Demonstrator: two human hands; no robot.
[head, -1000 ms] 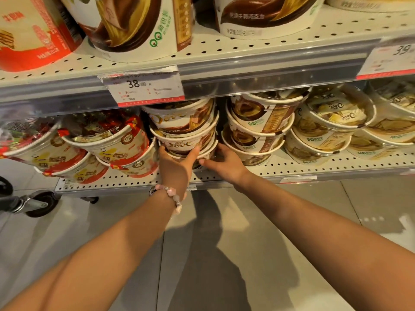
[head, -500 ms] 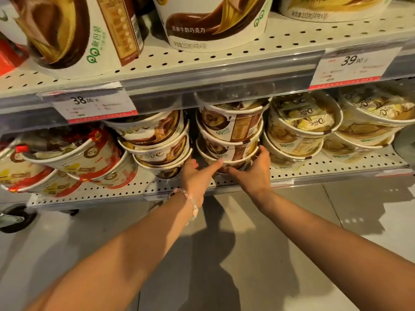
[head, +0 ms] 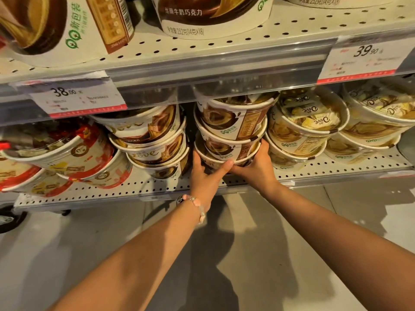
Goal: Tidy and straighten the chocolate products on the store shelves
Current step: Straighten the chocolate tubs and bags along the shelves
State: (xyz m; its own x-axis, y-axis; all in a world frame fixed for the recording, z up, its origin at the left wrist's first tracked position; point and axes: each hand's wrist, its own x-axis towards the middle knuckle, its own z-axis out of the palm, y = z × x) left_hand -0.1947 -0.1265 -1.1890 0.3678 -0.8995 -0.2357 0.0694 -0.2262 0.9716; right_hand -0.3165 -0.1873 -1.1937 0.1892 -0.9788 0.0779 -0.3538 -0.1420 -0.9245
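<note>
A stack of three brown-and-white chocolate tubs (head: 231, 126) stands in the middle of the lower shelf (head: 139, 189). My left hand (head: 205, 176) grips the bottom tub (head: 221, 153) of that stack from its left side, thumb across the front. From the right, my right hand (head: 256, 167) holds the same tub, fingers curled round its rim. The tub's base is hidden behind both hands.
A leaning stack of Dove tubs (head: 152, 140) sits to the left, with red tubs (head: 62, 153) beyond it. Yellow Dove tubs (head: 307, 126) fill the right side. Large tubs (head: 208, 16) stand on the upper shelf above price tags (head: 76, 97). A wheel (head: 9, 218) rests on the floor at left.
Both hands have left the left Dove stack and moved right to the middle stack, where they now close round the bottom tub. The view has shifted closer and rightward.
</note>
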